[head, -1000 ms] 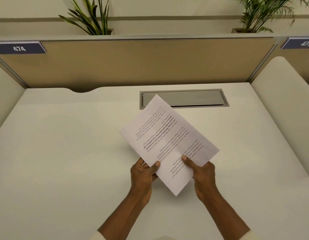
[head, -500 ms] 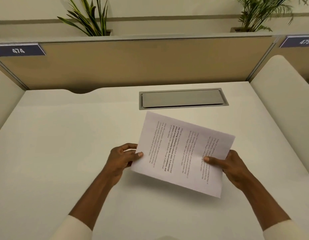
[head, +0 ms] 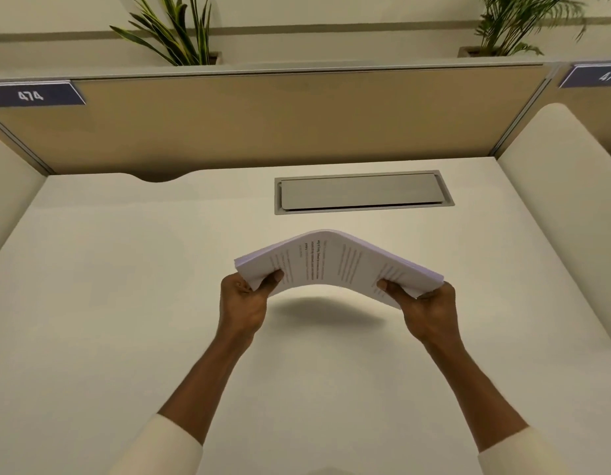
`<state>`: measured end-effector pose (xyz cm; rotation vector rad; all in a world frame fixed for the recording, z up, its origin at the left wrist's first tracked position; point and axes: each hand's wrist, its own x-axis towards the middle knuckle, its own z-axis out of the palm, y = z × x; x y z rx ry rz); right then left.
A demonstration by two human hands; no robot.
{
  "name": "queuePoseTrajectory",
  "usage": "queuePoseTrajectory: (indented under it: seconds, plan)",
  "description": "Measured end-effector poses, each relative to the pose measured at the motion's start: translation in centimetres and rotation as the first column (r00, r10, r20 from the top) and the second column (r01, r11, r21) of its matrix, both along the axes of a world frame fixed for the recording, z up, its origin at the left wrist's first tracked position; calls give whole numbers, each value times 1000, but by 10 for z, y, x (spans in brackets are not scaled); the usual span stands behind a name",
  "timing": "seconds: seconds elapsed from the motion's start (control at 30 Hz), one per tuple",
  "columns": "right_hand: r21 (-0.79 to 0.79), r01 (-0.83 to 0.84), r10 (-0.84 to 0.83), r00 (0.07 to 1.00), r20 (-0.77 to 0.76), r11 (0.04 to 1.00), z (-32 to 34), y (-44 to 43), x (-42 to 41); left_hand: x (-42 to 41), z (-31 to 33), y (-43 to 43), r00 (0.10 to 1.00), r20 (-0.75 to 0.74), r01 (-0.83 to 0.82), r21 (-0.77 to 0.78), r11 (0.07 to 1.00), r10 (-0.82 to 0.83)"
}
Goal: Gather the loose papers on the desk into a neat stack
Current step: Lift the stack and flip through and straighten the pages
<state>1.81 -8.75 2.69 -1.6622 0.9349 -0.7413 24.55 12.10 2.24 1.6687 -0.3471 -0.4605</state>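
A stack of white printed papers (head: 334, 262) hangs above the middle of the white desk (head: 125, 303), bowed upward in an arch with its shadow on the desk below. My left hand (head: 244, 303) grips the stack's left end, thumb on top. At the right end my right hand (head: 425, 308) holds it the same way. The sheets' edges look roughly aligned. No other loose sheet shows on the desk.
A grey cable hatch (head: 364, 193) is set into the desk behind the papers. A tan divider panel (head: 280, 121) closes the back, with number tags 474 (head: 31, 94) and 475 (head: 605, 76). Padded side screens stand left and right. Two plants rise behind the divider.
The papers went from slanted and flat to square with the desk, raised and bent into an arch. Both hands moved apart to the stack's short ends and pushed forward.
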Motion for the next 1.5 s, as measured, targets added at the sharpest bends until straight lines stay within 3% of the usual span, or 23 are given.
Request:
queuePoseTrajectory:
  seconds: [0.33, 0.63, 0.83, 1.07, 1.2, 1.3, 1.5]
  plan:
    - [82, 76, -71, 995, -65, 994, -41, 19, 4, -28, -42, -7, 989, -121, -69, 113, 991, 83]
    - [98, 110, -108, 994, -20, 989, -41, 12, 4, -25, -40, -9, 995, -66, -60, 120, 991, 69]
    - [120, 113, -104, 991, -81, 986, -54, 20, 1, -32, -50, -5, 989, -122, -60, 170, 984, 82]
    - [148, 76, -50, 984, -171, 986, -56, 3, -3, -24, -43, 3, 999, -19, 46, 256, 966, -43]
    - [227, -41, 73, 988, -139, 973, -40, -14, -14, -14, -34, 20, 967, -191, 213, 243, 947, -168]
    - [357, -127, 165, 983, -79, 925, -27, -24, -24, -12, -33, 33, 911, -359, 272, 148, 951, -205]
    - [574, -173, 144, 985, 97, 800, -20, -21, -38, -26, -42, 51, 855, -505, 105, -52, 993, -117]
